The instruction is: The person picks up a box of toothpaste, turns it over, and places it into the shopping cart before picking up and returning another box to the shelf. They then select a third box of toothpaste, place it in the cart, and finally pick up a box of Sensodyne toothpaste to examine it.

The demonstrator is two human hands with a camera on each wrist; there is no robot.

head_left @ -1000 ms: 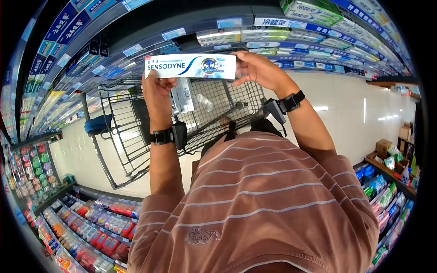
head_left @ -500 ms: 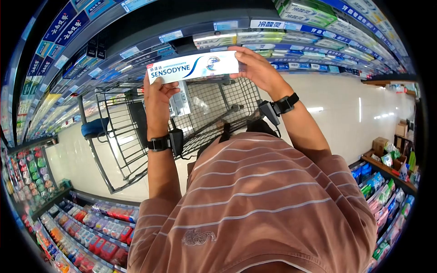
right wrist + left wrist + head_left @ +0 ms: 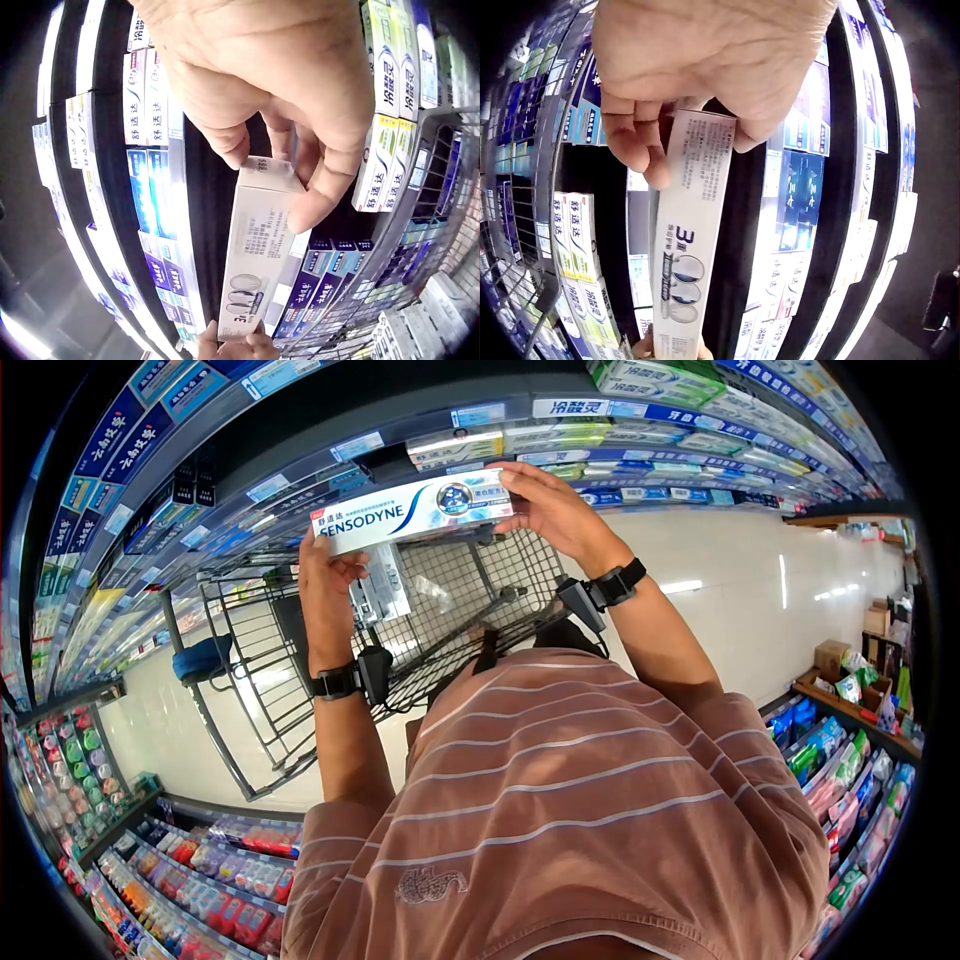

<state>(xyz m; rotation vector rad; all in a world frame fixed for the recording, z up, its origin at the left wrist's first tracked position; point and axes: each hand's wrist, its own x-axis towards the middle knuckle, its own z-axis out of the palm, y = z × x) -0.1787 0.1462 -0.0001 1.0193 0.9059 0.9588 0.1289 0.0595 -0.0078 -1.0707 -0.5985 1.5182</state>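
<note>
A long white Sensodyne toothpaste box [image 3: 410, 510] is held level between both hands, its printed front facing up toward the head camera. The left hand [image 3: 328, 575] pinches its left end, thumb on the front. At the other end the right hand [image 3: 560, 510] grips the box with thumb and fingers. In the left wrist view the left hand [image 3: 705, 60] holds one end of the box [image 3: 694, 225], whose narrow printed side shows. The right wrist view has the right hand [image 3: 270, 82] with thumb and fingertips on the box's [image 3: 259, 240] near end.
Below the hands stands a wire shopping cart [image 3: 300, 695] with silvery boxes [image 3: 382, 585] in it. Shelves of toothpaste boxes [image 3: 660, 390] run along the front. Behind, lower shelves [image 3: 200, 870] hold coloured packages. Cardboard boxes [image 3: 832, 658] stand at the right.
The box tilted at its left end and shifted slightly left with both hands, which have kept hold of it. The cart and shelves appear a little further left in the head view.
</note>
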